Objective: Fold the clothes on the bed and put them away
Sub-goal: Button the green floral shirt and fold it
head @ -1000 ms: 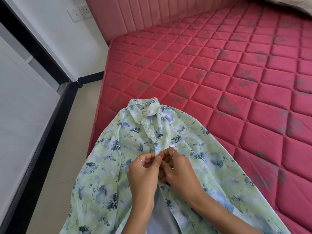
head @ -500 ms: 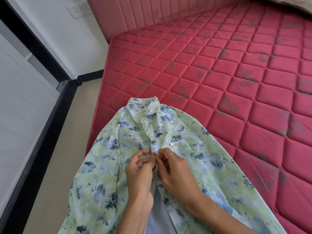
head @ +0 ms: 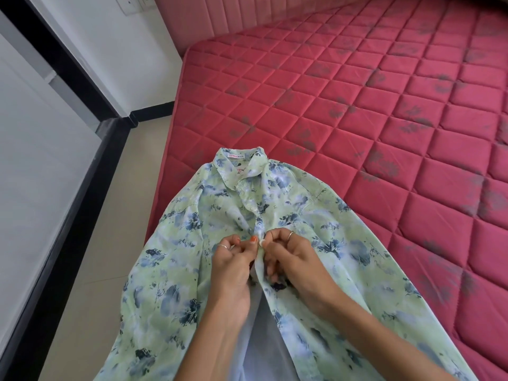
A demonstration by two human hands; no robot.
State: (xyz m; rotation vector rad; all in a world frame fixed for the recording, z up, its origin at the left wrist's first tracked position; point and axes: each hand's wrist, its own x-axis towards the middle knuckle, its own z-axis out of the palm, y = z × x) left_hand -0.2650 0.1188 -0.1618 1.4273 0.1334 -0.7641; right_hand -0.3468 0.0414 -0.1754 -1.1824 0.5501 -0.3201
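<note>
So we've got the floral shirt [head: 343,259] lying collar-up on the near corner of the red mattress [head: 384,111], tiled floor [head: 110,243] off to the left. Our left hand [head: 233,268] pinches the left placket edge, a small white button [head: 261,242] sits between our fingertips, and our right hand [head: 297,259] pinches the other edge.

The shirt [head: 316,270] is showing as thin, soft woven cloth, matt with a faint sheen, wrinkling around a small glossy white button [head: 262,241]. The mattress [head: 384,119] beyond it is looking like quilted satin-like fabric, catching light along its stitched diamonds. On the left, the floor [head: 110,243] tiles are appearing smooth and slightly glossy, and the wall [head: 110,37] is looking painted matt.
</note>
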